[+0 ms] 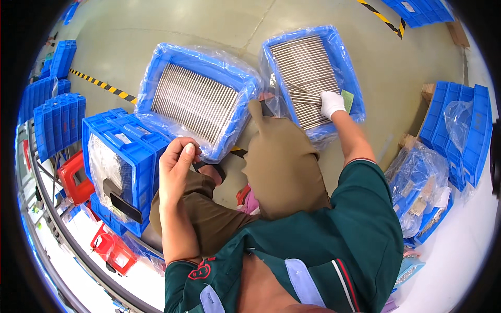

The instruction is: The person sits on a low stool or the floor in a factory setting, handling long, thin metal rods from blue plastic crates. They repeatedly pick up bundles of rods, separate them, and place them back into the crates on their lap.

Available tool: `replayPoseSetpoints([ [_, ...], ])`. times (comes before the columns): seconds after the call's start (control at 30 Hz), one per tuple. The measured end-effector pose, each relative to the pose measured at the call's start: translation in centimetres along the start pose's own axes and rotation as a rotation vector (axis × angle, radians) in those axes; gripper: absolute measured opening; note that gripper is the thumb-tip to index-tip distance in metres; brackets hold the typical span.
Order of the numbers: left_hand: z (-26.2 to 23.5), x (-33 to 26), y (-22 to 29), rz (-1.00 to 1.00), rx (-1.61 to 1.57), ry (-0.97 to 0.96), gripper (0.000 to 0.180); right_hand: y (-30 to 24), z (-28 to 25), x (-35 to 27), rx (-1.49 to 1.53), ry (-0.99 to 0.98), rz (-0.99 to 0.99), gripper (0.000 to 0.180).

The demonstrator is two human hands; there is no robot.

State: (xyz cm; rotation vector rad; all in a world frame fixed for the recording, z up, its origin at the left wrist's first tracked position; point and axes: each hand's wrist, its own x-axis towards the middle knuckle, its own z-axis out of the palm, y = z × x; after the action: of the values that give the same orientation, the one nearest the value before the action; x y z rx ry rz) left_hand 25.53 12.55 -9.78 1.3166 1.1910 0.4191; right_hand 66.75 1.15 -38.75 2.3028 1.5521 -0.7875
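Note:
My right hand (332, 104), in a white glove, is closed on the ends of a few slim metal rods (305, 96). They slant across the row of similar rods (304, 57) in the right blue crate (355, 86), which has a clear plastic liner. Beside the glove lies a green card (347, 99). Bare and raised, my left hand (179, 159) is curled, its thumb against the fingers; whether anything is inside is hidden. It is nearest the left lined crate (201, 58), where more metal rods (194, 101) lie side by side.
To the left, stacked blue crates (148, 167) carry a dark phone-like object (125, 207). Red plastic pieces (77, 177) lie farther left. At the right stand more blue crates (449, 133) and a plastic-covered bin (417, 182). Striped tape (107, 87) marks the floor.

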Motion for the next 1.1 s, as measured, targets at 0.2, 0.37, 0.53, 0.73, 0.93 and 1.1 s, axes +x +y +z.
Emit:
replayPoseSetpoints([
  [0.2,0.0,-0.7,-0.3,0.005,-0.046,0.019,0.020,-1.2,0.6,-1.9,0.060,-0.116,0.072,0.026],
  [0.37,-0.1,-1.2,-0.5,0.015,-0.013,0.077,0.020,-1.6,3.1,-1.3,0.233,-0.117,0.120,0.034],
  [0.53,-1.6,-1.8,0.5,-0.053,-0.135,0.122,0.021,-3.7,2.4,-3.1,0.406,0.028,0.224,0.043],
  [0.73,-4.5,-3.0,0.4,0.047,-0.246,0.141,0.025,-2.7,5.4,-4.2,0.593,0.122,0.204,0.052],
  [0.93,-6.8,-2.6,2.2,0.100,-0.406,0.114,0.029,-5.9,-4.5,-7.9,1.203,0.350,-0.009,0.042],
  [1.1,-7.7,-1.6,4.5,0.215,-0.623,0.187,0.031,-13.9,-20.0,-14.6,1.250,0.569,-0.357,0.028],
])
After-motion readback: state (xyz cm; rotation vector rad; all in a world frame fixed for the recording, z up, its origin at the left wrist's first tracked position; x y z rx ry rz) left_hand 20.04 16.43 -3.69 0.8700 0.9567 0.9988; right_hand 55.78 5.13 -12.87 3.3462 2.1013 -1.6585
